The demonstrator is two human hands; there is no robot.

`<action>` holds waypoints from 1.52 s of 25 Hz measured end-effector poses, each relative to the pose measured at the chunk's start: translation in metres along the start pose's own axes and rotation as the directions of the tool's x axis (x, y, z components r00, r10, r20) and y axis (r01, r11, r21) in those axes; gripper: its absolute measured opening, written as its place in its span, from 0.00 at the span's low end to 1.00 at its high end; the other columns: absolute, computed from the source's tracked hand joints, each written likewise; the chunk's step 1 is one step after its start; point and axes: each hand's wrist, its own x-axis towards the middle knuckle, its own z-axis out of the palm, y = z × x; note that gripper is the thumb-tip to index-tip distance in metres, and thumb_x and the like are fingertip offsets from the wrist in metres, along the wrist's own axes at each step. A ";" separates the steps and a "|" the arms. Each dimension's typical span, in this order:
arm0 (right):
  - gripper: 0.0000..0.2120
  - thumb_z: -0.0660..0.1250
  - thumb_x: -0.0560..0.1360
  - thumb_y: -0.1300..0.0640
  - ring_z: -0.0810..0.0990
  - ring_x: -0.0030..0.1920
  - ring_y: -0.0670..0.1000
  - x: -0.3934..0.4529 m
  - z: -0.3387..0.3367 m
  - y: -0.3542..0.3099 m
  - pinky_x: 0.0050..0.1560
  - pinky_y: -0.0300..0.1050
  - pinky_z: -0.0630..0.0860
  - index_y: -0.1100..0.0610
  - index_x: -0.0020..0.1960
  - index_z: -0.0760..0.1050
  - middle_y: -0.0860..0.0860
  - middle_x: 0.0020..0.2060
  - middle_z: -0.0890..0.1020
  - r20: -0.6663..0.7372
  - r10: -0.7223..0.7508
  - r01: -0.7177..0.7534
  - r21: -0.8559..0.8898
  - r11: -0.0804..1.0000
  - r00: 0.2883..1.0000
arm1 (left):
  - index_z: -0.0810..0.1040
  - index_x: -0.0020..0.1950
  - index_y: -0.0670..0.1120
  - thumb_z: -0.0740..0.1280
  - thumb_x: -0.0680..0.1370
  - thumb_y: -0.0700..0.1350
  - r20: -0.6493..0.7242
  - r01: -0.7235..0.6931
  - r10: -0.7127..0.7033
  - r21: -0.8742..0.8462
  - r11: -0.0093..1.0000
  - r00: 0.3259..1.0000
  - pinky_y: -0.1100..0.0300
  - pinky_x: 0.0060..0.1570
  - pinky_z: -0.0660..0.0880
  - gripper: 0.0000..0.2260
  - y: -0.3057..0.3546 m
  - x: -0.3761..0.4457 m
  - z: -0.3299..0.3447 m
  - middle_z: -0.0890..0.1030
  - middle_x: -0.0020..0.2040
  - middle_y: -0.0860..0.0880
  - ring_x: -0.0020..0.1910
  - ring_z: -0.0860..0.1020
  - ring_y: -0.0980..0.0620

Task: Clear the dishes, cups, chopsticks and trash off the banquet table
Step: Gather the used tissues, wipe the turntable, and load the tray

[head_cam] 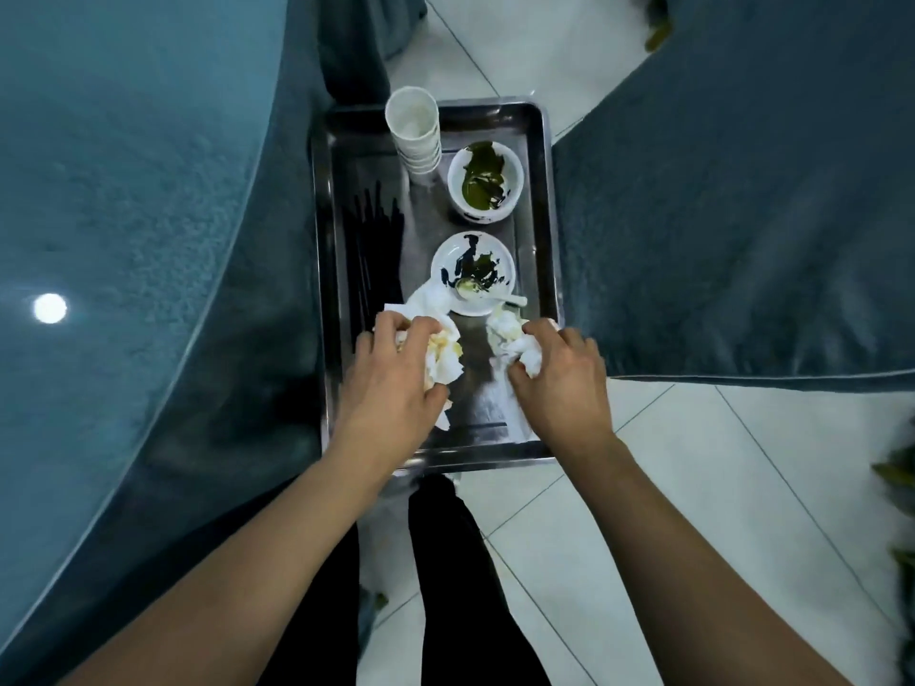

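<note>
A steel tray (537, 200) stands between two blue-covered tables. On it are a stack of white paper cups (413, 128), a white bowl (485, 183) with green leftovers, a small plate (473, 272) with a spoon (487, 294), and black chopsticks (371, 255) along the left side. My left hand (391, 383) grips a crumpled, stained napkin (443, 356) over the tray's near half. My right hand (562, 376) grips another crumpled white napkin (512, 339) just right of it.
The glass-topped banquet table (124, 215) with a blue cloth fills the left. A second blue-covered table (742, 215) lies to the right. White floor tiles (693, 487) and my dark trouser legs (445, 586) are below. Green scraps (896, 475) lie on the floor at right.
</note>
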 end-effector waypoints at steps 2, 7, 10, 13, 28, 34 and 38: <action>0.19 0.71 0.76 0.52 0.74 0.55 0.61 0.007 0.029 0.011 0.57 0.54 0.72 0.53 0.66 0.75 0.59 0.56 0.79 0.044 -0.015 0.015 0.003 1.000 0.999 | 0.68 0.68 0.54 0.73 0.73 0.46 0.053 0.036 -0.037 0.030 0.999 0.998 0.51 0.50 0.73 0.26 -0.007 0.008 0.035 0.65 0.65 0.48 0.58 0.70 0.44; 0.20 0.68 0.78 0.50 0.74 0.57 0.61 0.030 0.090 0.033 0.57 0.54 0.72 0.52 0.69 0.72 0.58 0.59 0.79 0.113 0.017 -0.010 -0.062 0.998 0.993 | 0.67 0.70 0.53 0.73 0.74 0.47 0.150 0.085 -0.088 0.029 0.996 0.985 0.47 0.55 0.75 0.26 -0.026 0.030 0.102 0.65 0.65 0.47 0.60 0.70 0.42; 0.20 0.67 0.79 0.50 0.74 0.58 0.60 0.042 0.111 0.049 0.59 0.53 0.71 0.52 0.69 0.72 0.57 0.59 0.78 0.092 0.058 -0.051 -0.075 0.996 0.994 | 0.67 0.69 0.53 0.73 0.75 0.50 0.182 0.119 -0.128 0.056 0.991 0.975 0.47 0.56 0.74 0.26 -0.029 0.039 0.129 0.65 0.66 0.46 0.61 0.70 0.42; 0.22 0.66 0.79 0.48 0.73 0.61 0.60 0.050 0.119 0.059 0.63 0.54 0.70 0.51 0.71 0.69 0.57 0.61 0.77 0.067 0.088 -0.082 -0.087 0.993 0.994 | 0.67 0.70 0.53 0.72 0.76 0.50 0.168 0.117 -0.124 0.051 0.992 0.978 0.47 0.56 0.73 0.25 -0.024 0.043 0.147 0.65 0.66 0.46 0.62 0.70 0.41; 0.24 0.60 0.81 0.45 0.68 0.71 0.56 0.033 0.095 0.056 0.70 0.55 0.62 0.50 0.76 0.66 0.51 0.72 0.72 0.074 0.036 -0.032 -0.051 0.998 0.997 | 0.57 0.78 0.58 0.74 0.69 0.63 0.339 0.234 -0.223 0.008 0.972 0.914 0.40 0.68 0.67 0.42 -0.015 0.043 0.138 0.59 0.75 0.49 0.73 0.62 0.41; 0.21 0.58 0.83 0.48 0.69 0.70 0.56 0.023 0.055 0.025 0.70 0.55 0.64 0.50 0.74 0.68 0.51 0.70 0.73 0.041 -0.015 0.017 -0.036 0.999 0.999 | 0.62 0.76 0.54 0.71 0.75 0.55 0.239 0.199 -0.181 -0.055 0.978 0.954 0.41 0.68 0.68 0.32 -0.003 0.034 0.081 0.63 0.74 0.47 0.72 0.63 0.41; 0.21 0.60 0.82 0.50 0.71 0.68 0.55 0.021 0.019 -0.005 0.69 0.55 0.65 0.50 0.74 0.68 0.51 0.69 0.75 -0.038 -0.073 0.074 0.009 0.997 0.997 | 0.66 0.73 0.53 0.69 0.76 0.52 0.140 0.166 -0.151 -0.103 0.981 0.979 0.44 0.67 0.69 0.26 0.011 0.031 0.032 0.66 0.72 0.47 0.69 0.65 0.42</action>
